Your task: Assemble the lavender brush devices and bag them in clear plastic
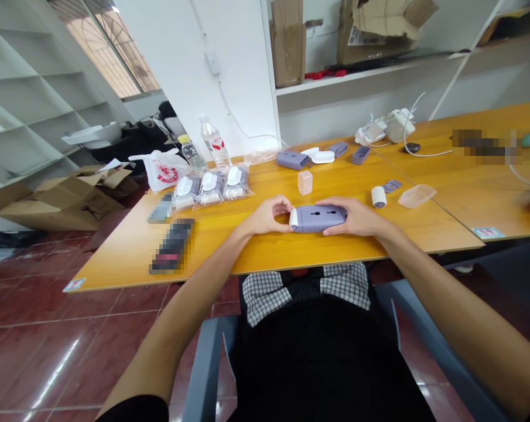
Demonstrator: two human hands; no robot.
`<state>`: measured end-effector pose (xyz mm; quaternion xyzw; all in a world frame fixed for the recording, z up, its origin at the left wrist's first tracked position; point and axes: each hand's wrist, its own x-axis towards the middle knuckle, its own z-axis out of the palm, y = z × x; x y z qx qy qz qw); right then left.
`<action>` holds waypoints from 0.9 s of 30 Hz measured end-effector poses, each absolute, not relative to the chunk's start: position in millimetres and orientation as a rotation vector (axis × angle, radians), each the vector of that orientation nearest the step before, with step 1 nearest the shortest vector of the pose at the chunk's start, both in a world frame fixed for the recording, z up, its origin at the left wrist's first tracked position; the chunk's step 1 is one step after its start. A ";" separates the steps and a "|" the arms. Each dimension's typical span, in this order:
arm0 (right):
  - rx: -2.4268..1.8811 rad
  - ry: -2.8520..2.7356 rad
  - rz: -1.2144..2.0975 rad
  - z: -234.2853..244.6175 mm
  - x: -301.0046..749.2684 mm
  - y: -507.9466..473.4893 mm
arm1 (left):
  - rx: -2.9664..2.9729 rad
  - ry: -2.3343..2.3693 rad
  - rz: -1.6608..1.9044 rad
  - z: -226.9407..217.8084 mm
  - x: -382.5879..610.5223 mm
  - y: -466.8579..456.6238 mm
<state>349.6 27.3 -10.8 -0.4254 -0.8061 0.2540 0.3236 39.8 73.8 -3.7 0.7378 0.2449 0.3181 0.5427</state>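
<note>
A purple plastic casing with two dark slots lies sideways close to the front edge of the table. My left hand has its thumb and fingers closed on the white cap at the casing's left end. Around the right end, my right hand is wrapped with thumb and fingers on opposite sides. Just behind the casing stands a clear pinkish cup. To the right of my right hand are a white cylinder, flat purple pieces and a clear shallow tray.
Farther back lie a purple shell, a white oval piece and a purple cup. Three bagged units sit at left, before two bottles and a plastic bag. White chargers trail cables at back right.
</note>
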 end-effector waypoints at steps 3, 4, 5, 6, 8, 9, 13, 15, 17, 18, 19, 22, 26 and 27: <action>-1.091 -2.134 0.738 -8.8 346.9 25.5 | 1.805 0.592 0.782 -6.2 44.4 75.5; -1.077 -2.146 0.763 -8.2 345.2 24.9 | 1.834 0.606 0.787 -6.2 45.4 76.6; -1.063 -2.157 0.780 -7.6 343.3 24.3 | 1.855 0.615 0.781 -5.8 45.8 77.8; -1.052 -2.165 0.785 -7.3 341.3 23.9 | 1.862 0.612 0.764 -5.1 45.6 79.0; -1.045 -2.167 0.758 -7.5 337.8 23.4 | 1.842 0.583 0.717 -3.5 43.8 81.5; -1.049 -2.162 0.734 -8.1 336.5 23.5 | 1.830 0.573 0.703 -3.0 42.5 82.6; -1.065 -2.124 0.634 -11.0 335.5 25.4 | 1.828 0.594 0.723 -4.3 38.3 86.9; -1.057 -2.113 0.558 -10.1 337.3 26.2 | 1.824 0.623 0.746 -5.9 37.1 88.9; -1.045 -2.108 0.466 -5.7 339.9 25.9 | 1.815 0.649 0.741 -6.6 35.7 90.6; -1.038 -2.108 0.424 -2.2 341.3 25.2 | 1.818 0.657 0.726 -6.4 35.0 91.1; -1.030 -2.110 0.389 1.9 342.7 24.1 | 1.828 0.660 0.708 -5.9 34.3 91.4; -1.013 -2.106 0.324 14.6 345.7 19.8 | 1.888 0.654 0.660 -2.5 33.2 90.3; -1.004 -2.071 0.316 21.9 346.6 16.5 | 1.968 0.628 0.614 3.2 35.9 84.7; -0.999 -2.057 0.326 21.9 346.0 16.1 | 1.984 0.628 0.607 4.0 37.3 83.0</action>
